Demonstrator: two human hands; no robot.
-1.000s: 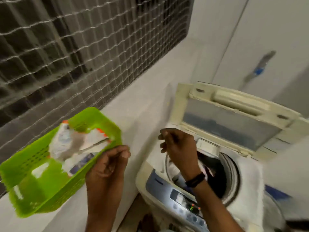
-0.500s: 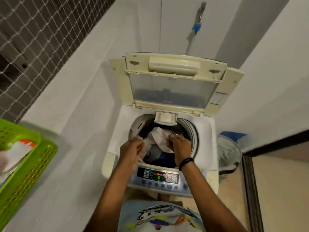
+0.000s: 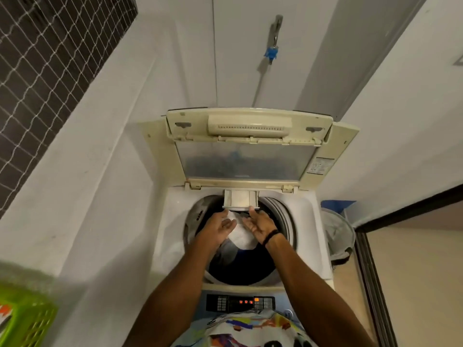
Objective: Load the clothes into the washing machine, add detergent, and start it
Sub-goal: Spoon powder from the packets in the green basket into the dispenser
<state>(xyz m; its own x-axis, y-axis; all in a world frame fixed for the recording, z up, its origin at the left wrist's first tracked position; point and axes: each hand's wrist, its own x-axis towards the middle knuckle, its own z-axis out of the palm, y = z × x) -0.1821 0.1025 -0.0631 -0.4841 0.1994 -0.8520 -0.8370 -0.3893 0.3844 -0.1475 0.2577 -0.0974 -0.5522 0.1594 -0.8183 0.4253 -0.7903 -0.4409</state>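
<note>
The top-loading washing machine [image 3: 172, 221] stands with its lid [image 3: 240, 161] raised against the wall. Clothes fill the drum, a white cloth [image 3: 241, 237] on top of dark ones. A small detergent drawer [image 3: 240, 199] sticks out over the drum's back rim. My left hand [image 3: 219, 226] and my right hand [image 3: 260, 225] reach over the drum with fingers straight, their tips at the drawer's front edge, one at each corner. Neither hand holds anything. The control panel [image 3: 240, 303] near me shows lit orange digits.
A green plastic basket [image 3: 27, 321] holding a packet sits on the white ledge at lower left. A tap with a blue fitting [image 3: 271, 52] is on the wall behind the machine. A grey mesh hamper [image 3: 338, 236] stands to the machine's right, beside a doorway.
My view has swung from the green basket to the machine. Both hands moved from the clothes in the drum up to the detergent drawer, and their fingers straightened.
</note>
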